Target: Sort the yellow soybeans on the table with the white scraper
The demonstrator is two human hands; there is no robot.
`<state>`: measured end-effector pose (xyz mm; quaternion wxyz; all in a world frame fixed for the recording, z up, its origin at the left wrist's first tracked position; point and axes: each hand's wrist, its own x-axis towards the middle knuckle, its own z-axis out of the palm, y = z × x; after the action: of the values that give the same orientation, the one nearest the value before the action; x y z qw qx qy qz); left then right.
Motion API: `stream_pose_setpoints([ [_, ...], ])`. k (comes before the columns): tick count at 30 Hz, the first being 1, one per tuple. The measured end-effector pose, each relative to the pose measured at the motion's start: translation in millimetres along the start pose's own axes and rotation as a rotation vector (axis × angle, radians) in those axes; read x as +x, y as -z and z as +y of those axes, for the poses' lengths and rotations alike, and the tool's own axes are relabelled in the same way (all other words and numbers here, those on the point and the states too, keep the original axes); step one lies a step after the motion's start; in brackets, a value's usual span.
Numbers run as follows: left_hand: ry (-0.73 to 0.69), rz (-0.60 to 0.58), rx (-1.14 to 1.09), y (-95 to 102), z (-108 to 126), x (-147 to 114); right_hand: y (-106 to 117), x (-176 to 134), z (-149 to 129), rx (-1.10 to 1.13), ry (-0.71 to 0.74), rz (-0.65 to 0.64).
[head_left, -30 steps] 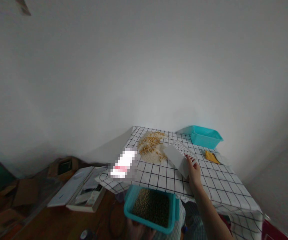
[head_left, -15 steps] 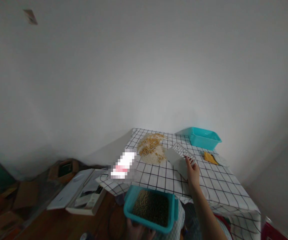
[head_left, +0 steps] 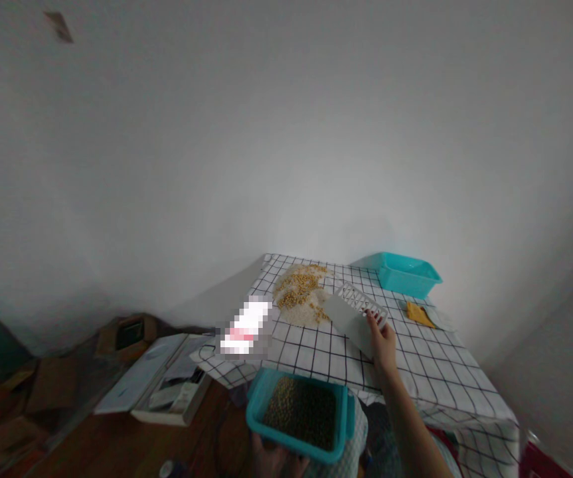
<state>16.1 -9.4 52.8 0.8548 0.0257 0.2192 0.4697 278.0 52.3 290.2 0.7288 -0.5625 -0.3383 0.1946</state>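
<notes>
Holding a white plastic scraper [head_left: 353, 317] by its near end, right hand [head_left: 383, 345] fingers wrapped round it, mid-table beside the grain pile [head_left: 302, 295]. Looks light, stiff, slightly slick. Left hand [head_left: 276, 459] props the bean-filled teal tub [head_left: 300, 415] below the near edge; can't tell its grip.

bare cloth [head_left: 430, 372] near right, grain pile [head_left: 302, 297] far left

Teal tub [head_left: 259, 406]; teal tray [head_left: 408, 273]; white black-checked tablecloth [head_left: 430, 372]; white scraper [head_left: 353, 317]; yellow cloth [head_left: 419, 314]
</notes>
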Motion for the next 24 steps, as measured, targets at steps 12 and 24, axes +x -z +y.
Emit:
stream_pose_setpoints([
  [12, 0.084, 0.140, -0.277, -23.2, -0.4, -7.9, 0.6, -1.9, -4.9, -0.025, 0.037, -0.024],
  [24, 0.073, 0.098, -0.245, -18.9, 0.2, -7.1, -0.1, -3.1, -7.1, -0.029, 0.043, -0.043],
])
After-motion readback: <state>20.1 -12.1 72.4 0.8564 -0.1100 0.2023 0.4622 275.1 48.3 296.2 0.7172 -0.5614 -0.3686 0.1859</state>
